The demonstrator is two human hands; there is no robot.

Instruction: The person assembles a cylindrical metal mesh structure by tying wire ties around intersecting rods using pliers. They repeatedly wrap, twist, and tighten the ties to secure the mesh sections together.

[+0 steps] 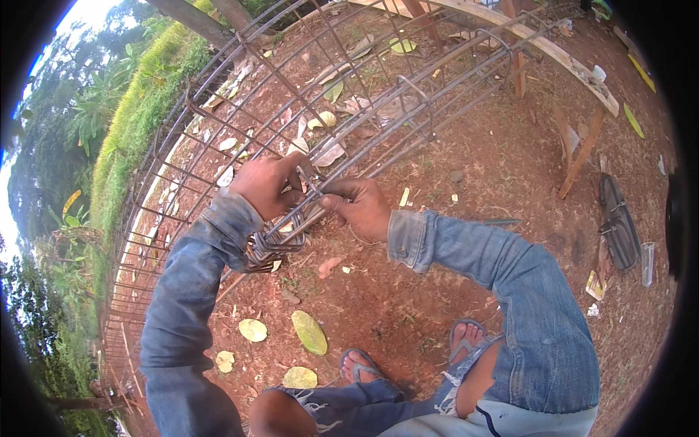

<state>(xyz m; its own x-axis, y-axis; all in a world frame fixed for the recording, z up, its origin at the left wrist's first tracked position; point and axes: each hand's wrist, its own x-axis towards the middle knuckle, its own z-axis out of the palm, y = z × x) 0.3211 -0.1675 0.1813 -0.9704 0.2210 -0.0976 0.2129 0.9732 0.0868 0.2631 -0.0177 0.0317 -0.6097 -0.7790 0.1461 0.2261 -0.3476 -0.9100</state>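
A long cage of steel rebar [386,109] slants from the upper right toward the left, in front of me. At its near end both hands meet on a bent rebar stirrup [309,179] lying across the long bars. My left hand [263,186] is closed, its fingers curled over the stirrup from the left. From the right, my right hand [364,210] pinches the same spot between thumb and fingers; whether thin wire is there I cannot make out. Just below the hands, several more stirrups [268,251] hang bunched together on the bars.
A wooden plank [542,47] on posts supports the cage at the upper right, with a slanted stake [582,154] beneath. On the right lie a dark bag [619,222] and a clear plastic cup [647,264]. Fallen leaves [309,333] dot the red soil around my sandalled feet.
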